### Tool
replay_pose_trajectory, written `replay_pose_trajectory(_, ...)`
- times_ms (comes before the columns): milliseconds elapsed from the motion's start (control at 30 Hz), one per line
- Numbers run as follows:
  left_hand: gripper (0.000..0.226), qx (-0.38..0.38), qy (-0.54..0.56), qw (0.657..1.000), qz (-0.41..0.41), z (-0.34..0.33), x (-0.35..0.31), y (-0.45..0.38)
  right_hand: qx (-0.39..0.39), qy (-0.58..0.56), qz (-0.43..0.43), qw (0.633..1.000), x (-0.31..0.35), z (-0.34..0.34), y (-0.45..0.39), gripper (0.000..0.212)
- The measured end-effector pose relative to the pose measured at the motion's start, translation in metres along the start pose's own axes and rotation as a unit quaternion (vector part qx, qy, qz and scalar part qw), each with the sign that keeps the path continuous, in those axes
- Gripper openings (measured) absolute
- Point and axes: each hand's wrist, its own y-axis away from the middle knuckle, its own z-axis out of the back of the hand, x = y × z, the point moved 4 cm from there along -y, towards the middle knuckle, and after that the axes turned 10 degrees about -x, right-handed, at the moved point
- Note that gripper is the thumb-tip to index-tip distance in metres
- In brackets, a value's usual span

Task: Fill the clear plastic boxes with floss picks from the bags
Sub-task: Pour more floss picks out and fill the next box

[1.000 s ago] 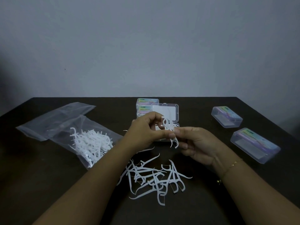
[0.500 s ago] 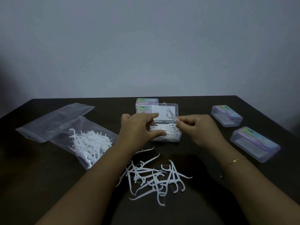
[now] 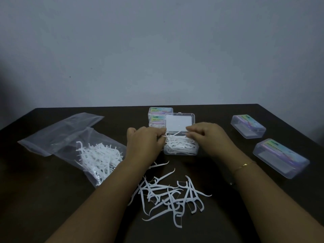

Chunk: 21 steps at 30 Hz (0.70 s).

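Both hands have come down from chest height to the open box (image 3: 181, 146), which a second ago was mostly hidden behind them. The small bunch of floss picks that was held up between the hands is now down among the picks already in the box. The left hand (image 3: 145, 140) sits at the box's left edge with its fingers curled and pinching a pick (image 3: 168, 136) that lies across the rim. The right hand (image 3: 206, 135) sits at the box's right rear corner, fingertips bent down onto the picks just in front of the raised lid (image 3: 176, 122); whether it still grips one I cannot tell. The box looks close to full, so this reads as tucking and levelling before the lid goes down.

Much is left to do. A loose pile of picks (image 3: 172, 195) lies in front of the box, nearer the person. A bag (image 3: 94, 153) with many picks lies left of the box, and an emptier bag (image 3: 59, 128) lies beyond that. Two stacked labelled boxes (image 3: 157, 116) stand just behind the open box's left side, and two closed boxes (image 3: 248, 128) (image 3: 280, 157) lie well off to its right.

The worktop (image 3: 43, 199) is dark and matte, under dim light, against a plain pale wall (image 3: 157, 50).
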Motion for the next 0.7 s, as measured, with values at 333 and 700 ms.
replay_pose_trajectory(333,0.019,0.055,0.175,0.976,0.120,0.007,0.006,-0.001,0.006,-0.070,-0.081,0.994,-0.017,0.008,0.003,0.022)
replay_pose_trajectory(700,0.011,0.108,0.189,0.967,0.135,-0.005,0.009,-0.001,0.091,-0.029,-0.025,0.995,-0.013,0.002,0.004,0.031)
